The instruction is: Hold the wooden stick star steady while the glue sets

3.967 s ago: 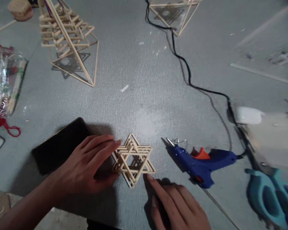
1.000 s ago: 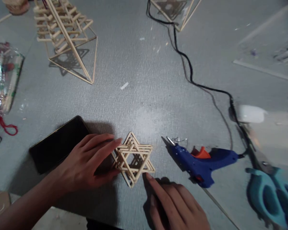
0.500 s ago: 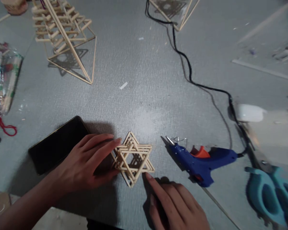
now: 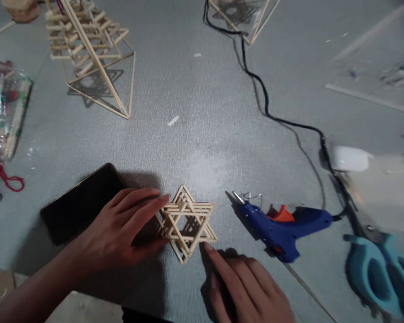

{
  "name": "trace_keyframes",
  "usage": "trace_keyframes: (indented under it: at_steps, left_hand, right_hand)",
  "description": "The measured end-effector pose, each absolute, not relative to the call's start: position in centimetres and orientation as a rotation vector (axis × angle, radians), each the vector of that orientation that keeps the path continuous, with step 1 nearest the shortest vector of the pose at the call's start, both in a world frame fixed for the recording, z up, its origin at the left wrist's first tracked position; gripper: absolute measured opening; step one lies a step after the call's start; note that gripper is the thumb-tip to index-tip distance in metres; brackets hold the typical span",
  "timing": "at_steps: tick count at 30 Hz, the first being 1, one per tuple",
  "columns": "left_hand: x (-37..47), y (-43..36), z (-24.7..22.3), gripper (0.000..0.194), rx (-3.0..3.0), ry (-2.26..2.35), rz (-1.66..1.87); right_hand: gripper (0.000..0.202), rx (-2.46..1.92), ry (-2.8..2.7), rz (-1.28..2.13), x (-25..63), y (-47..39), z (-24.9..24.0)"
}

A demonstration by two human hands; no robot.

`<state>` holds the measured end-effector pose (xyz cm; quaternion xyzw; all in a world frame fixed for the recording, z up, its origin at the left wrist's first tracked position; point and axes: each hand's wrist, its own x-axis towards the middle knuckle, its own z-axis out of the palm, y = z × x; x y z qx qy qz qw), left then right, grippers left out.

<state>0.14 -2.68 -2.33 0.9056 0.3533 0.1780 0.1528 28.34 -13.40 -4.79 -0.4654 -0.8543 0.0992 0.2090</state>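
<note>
Holding a six-pointed star of stacked wooden sticks [image 4: 185, 239] low in the middle of the grey table [image 4: 148, 143], showing its open face upward. Aiming one tip at the table's far side and the opposite tip at the near edge; running that tip-to-tip axis almost straight. Grasping the left points lightly between fingers and thumb of the left hand [image 4: 121, 229]. Extending the index finger of the right hand [image 4: 249, 287], seemingly touching the lower-right point; presenting that hand as released. Including also: black smartphone [image 4: 82, 202], beside the left hand; blue hot-glue gun [image 4: 286, 229], right of the star, nozzle toward far left; turquoise-handled scissors [image 4: 360, 264], farther right.
</note>
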Motion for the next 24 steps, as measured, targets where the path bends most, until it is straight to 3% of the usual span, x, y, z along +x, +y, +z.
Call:
trace_keyframes:
  at_steps: [24]
  left_hand:
    - [-0.01,-2.72,-2.43,0.074,2.572,1.008,0.486]
  right_hand:
    - [0.04,-1.303,-2.379,0.264,28.35,-13.63,-4.79]
